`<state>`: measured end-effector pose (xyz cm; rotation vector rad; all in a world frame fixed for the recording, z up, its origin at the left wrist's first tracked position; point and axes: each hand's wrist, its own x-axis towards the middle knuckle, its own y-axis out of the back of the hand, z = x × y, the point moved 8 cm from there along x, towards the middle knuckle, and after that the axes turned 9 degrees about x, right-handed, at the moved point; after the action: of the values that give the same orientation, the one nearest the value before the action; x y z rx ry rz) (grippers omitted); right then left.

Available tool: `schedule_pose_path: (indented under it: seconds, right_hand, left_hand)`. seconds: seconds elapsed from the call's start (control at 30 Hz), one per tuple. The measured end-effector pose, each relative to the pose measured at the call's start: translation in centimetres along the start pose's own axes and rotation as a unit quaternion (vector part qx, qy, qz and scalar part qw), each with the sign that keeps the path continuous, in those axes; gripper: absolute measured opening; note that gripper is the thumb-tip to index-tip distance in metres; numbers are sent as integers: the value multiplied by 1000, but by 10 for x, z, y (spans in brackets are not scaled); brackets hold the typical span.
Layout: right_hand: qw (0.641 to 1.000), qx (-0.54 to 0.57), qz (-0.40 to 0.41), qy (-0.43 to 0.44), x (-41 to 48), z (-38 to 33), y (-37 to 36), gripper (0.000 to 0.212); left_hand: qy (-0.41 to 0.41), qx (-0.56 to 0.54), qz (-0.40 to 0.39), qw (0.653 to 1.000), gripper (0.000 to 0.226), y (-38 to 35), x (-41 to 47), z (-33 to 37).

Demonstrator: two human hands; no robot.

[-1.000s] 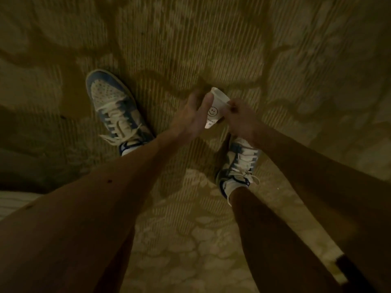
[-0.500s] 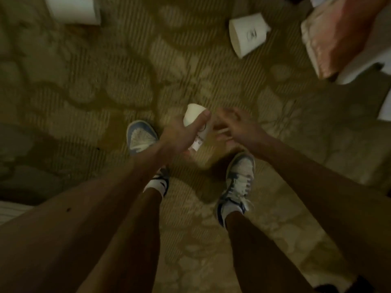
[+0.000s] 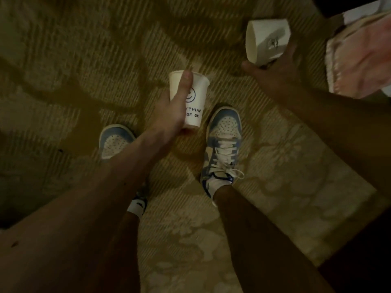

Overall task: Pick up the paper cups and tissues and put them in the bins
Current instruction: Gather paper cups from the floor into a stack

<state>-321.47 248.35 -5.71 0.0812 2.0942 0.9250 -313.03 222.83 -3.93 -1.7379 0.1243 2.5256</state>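
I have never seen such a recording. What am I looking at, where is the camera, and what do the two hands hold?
There is no machine here. A person wears one camera on the head; it looks down, so you see that person's own body from above, down to the blue and white shoes. The floor is a patterned carpet. The left hand holds a white paper cup with a smiling face printed on it, thumb across its side. The right hand reaches with spread fingers to a second paper cup, which lies on its side on the carpet; the fingers are not closed round it. At the upper right is something pink and white, too unclear to name. No bin shows.
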Motion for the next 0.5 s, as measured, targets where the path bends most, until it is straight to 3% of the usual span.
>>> schedule_pose_path:
  seconds: [0.2,0.33,0.5]
  right_hand:
    - [999,-46,2,8,33,3,7,114]
    - [999,-19,3,-36,38,2,5,110]
    - [992,36,-117,-36,-12,-30,-17,94]
  left_hand:
    - [2,-20,13,1000,57,-11,24,-10]
    - [9,-10,9,1000,61,-12,24,-12]
    - [36,-16,31,999,63,9,-4,-3]
